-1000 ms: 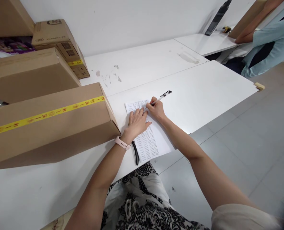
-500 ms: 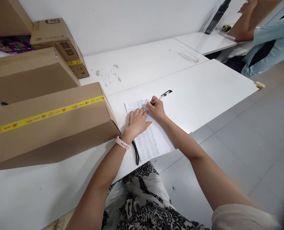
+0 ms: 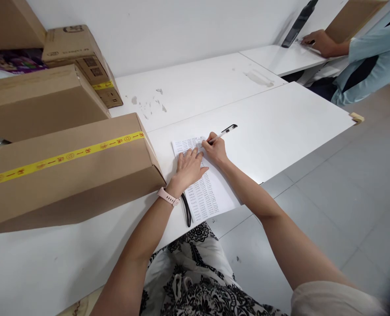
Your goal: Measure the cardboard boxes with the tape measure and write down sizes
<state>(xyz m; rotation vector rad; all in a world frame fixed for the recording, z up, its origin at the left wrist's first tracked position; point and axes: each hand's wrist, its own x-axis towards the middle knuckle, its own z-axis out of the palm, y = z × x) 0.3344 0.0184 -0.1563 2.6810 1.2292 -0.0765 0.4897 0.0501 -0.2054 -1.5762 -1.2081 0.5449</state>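
Note:
A printed sheet covered in small columns of text lies at the near edge of the white table. My left hand, with a pink watch on the wrist, rests flat on the sheet, fingers stretched out. My right hand is closed on a pen with a black cap end, its tip on the top of the sheet. A black object lies along the sheet's left edge, below my left wrist.
A large cardboard box with yellow tape stands just left of the sheet. More boxes are stacked behind it. Another person in a light blue sleeve has a hand on the far right table.
My hands and the pen have barely moved. The other person's arm came down from a raised position, and the hand now rests on the far table.

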